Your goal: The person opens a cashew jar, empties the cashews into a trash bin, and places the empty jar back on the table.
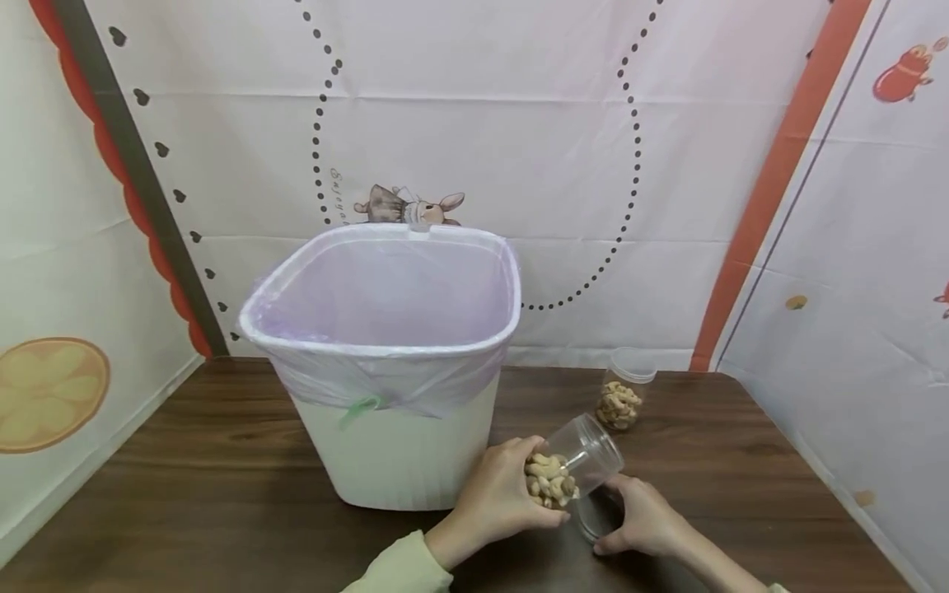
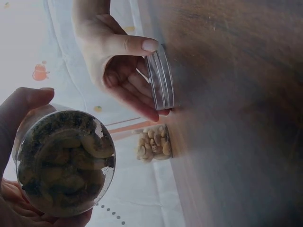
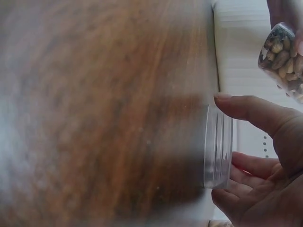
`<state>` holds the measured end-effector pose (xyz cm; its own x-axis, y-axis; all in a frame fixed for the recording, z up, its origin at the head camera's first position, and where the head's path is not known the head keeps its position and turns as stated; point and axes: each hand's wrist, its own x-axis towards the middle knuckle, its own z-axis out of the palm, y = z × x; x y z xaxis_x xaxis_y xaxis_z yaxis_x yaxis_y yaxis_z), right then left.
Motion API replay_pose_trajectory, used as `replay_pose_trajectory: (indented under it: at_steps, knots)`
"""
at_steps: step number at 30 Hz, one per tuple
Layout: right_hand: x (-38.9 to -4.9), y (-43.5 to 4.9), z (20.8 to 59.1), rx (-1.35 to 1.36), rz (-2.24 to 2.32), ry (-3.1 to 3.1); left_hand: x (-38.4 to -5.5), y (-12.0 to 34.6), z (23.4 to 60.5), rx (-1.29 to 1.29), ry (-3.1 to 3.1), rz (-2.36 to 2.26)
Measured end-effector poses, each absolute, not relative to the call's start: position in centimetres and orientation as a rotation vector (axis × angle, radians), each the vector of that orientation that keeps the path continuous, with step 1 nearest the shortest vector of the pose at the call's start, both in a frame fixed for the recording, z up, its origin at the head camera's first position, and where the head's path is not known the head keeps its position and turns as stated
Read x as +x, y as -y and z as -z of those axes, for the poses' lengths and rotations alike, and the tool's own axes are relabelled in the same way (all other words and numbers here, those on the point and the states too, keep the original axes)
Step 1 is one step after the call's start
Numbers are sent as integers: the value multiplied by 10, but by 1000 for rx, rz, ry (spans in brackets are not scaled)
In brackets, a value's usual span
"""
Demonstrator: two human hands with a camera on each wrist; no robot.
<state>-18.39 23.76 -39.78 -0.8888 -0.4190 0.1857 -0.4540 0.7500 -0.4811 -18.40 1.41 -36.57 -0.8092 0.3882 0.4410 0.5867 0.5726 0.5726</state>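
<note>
My left hand [image 1: 504, 498] grips a clear plastic jar [image 1: 589, 453] partly filled with cashews [image 1: 550, 480]. The jar is tilted, its open mouth pointing up and to the right. In the left wrist view the round base of the jar [image 2: 66, 163] faces the camera, with dark bits among the nuts. Low at the table, my right hand [image 1: 647, 519] holds a clear round lid [image 3: 218, 146] by its edge, thumb on one side and fingers on the other. A second jar of cashews [image 1: 620, 399], with its lid on, stands upright behind both hands.
A white bin [image 1: 393, 453] lined with a thin purple bag [image 1: 437, 379] stands left of my hands on the dark wooden table [image 1: 185, 486]. The bag is knotted at the front. Patterned cloth [image 1: 474, 156] hangs behind and along both sides.
</note>
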Motion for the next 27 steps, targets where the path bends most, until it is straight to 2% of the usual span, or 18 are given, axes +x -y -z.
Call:
replay_pose_trajectory:
  at_steps: [11,27]
  knots:
    - [-194,-261,373,663,-708,2915,-199,-36,350,-828,2486,990]
    - [-189,-242,402,784,-864,2887,-186,-15,369,-803,2537,1048]
